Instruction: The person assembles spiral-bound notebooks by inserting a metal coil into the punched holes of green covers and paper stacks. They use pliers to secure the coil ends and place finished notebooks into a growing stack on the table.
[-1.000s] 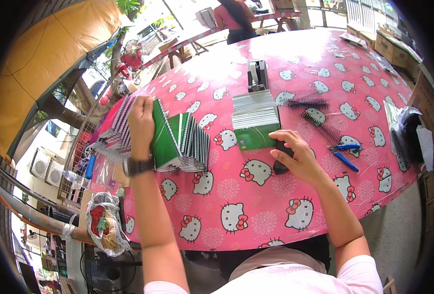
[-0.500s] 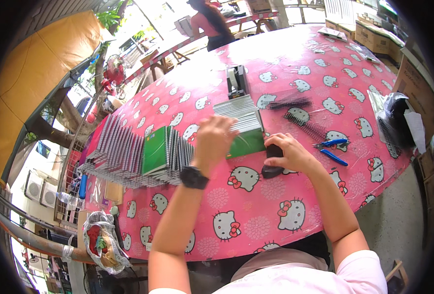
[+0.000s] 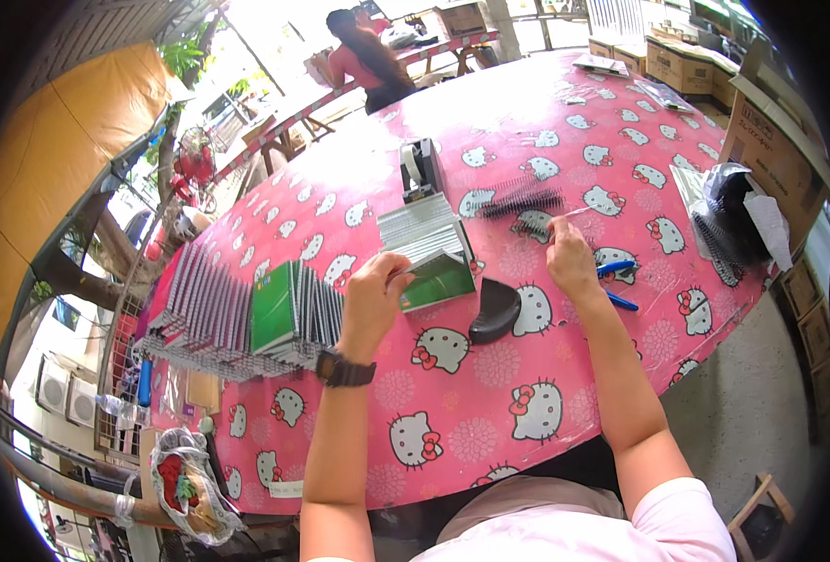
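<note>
My left hand [image 3: 374, 298] is closed at the left edge of a green-covered notebook [image 3: 438, 279], its thumb and fingers pinching the cover's corner. White page edges [image 3: 419, 229] fan out behind the cover. My right hand [image 3: 572, 258] reaches to loose black spiral binding coils [image 3: 520, 200], its fingers pinched at a coil's end and partly hiding it. Between my hands lies a smooth black half-moon-shaped block [image 3: 495, 311], touched by neither. Blue-handled cutting pliers [image 3: 623, 302] rest beside my right wrist, which covers their head.
Spiral notebooks [image 3: 213, 304] stand in rows at left, with a green one [image 3: 276, 304] facing out. A tape dispenser [image 3: 421, 170] stands behind the pages. More coils and plastic [image 3: 733, 229] lie at the right edge by cardboard boxes [image 3: 775, 155]. Another person [image 3: 363, 61] sits at a far table.
My right hand has let go of the black block and moved up and right to the coils. My left hand has come down onto the notebook's edge. The view has shifted slightly.
</note>
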Tool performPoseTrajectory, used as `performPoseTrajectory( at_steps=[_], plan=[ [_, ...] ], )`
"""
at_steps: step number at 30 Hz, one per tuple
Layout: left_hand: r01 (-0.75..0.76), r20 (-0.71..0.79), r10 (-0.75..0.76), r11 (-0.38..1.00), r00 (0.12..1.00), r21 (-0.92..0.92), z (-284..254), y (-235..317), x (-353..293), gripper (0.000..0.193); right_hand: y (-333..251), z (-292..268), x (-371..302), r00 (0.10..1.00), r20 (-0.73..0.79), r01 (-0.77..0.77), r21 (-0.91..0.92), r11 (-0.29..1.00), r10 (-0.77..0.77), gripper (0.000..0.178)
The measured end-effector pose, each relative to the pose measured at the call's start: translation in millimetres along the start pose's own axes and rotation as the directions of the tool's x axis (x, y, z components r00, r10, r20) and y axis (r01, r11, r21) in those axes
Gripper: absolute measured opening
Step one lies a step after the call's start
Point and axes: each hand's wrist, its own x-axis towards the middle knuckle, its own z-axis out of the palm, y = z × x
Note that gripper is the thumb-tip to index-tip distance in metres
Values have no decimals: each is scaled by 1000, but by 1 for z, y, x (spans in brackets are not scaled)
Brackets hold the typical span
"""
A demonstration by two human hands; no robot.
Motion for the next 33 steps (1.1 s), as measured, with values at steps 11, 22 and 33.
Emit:
performPoseTrajectory(
  at_steps=[11,22,33],
  plan=[
    [-17,-40,24,986,999,165,21,12,-103,17,-98,-53,-54,792,474,-31,661,750,-385,21],
    [-93,-144,113,986,983,141,33,5,-107,17,-95,-44,-61,767,427,120,638,761,-479,17],
    [-72,-90,84,989,992,127,26,15,-101,19,-96,-44,-65,707,480,92,666,740,-520,33]
  ],
)
